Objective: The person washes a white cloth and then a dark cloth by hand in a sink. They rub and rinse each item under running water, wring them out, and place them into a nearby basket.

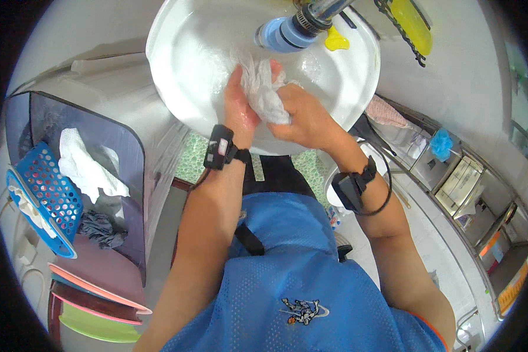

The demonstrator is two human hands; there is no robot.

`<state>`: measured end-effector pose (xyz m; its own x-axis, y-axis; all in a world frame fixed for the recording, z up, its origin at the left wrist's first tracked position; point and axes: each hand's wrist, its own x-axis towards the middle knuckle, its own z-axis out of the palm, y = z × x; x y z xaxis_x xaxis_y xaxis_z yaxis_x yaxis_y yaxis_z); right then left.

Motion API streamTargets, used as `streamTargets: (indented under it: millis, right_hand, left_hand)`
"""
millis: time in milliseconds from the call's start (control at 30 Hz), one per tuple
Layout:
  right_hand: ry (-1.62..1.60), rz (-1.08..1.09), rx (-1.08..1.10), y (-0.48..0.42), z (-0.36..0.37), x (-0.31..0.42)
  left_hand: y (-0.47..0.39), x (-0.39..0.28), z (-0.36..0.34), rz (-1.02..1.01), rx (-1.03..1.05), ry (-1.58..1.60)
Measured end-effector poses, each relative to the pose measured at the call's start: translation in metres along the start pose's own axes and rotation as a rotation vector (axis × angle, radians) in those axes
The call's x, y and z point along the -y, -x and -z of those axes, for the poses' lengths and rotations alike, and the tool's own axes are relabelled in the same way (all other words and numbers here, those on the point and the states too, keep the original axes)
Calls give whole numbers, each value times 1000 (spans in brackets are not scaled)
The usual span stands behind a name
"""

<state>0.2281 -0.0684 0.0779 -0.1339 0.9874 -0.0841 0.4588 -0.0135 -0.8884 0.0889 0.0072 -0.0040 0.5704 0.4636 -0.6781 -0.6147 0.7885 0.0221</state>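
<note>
A wet whitish cloth (264, 94) is bunched between my two hands over the white washbasin (189, 83). My left hand (242, 103), wet and shiny at the heel, lies along the cloth's left side with its fingers partly hidden behind it. Curled fingers of my right hand (303, 116) grip the cloth from the right. Just above the hands hangs a faucet with a light blue nozzle (281, 35). Some water shows in the bowl, though I cannot tell whether any is running.
Left of the basin stands a washing machine (114, 83), with a white cloth (88, 167), dark cloth (101, 229) and blue perforated basket (48, 198) on top. Stacked plastic basins (101, 290) sit nearer. A metal rack (449, 193) lines the right wall. A yellow object (337, 40) rests by the faucet.
</note>
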Motion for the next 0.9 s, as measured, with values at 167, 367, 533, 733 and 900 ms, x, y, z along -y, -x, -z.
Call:
streamTargets:
  millis: [167,367,533,733,900]
  right_hand:
    - [-2,9,99,17,30,13]
    - [136,-477,-23,14,43,-28]
    - [589,-453,-255,-2,-17,-85]
    - [788,-362,-29,-16,-56,-88]
    - [43,-620,-120,-37,-29,-146]
  left_hand:
    - [-14,-20,0,2,-79,35]
    - [-15,-31,35,-300,-323,-456]
    - [-18,-18,55,-491,-554,-1494]
    - [-38,-7,79,-707,-346,-1613]
    - [-26,-31,33,-188,-91,-1793]
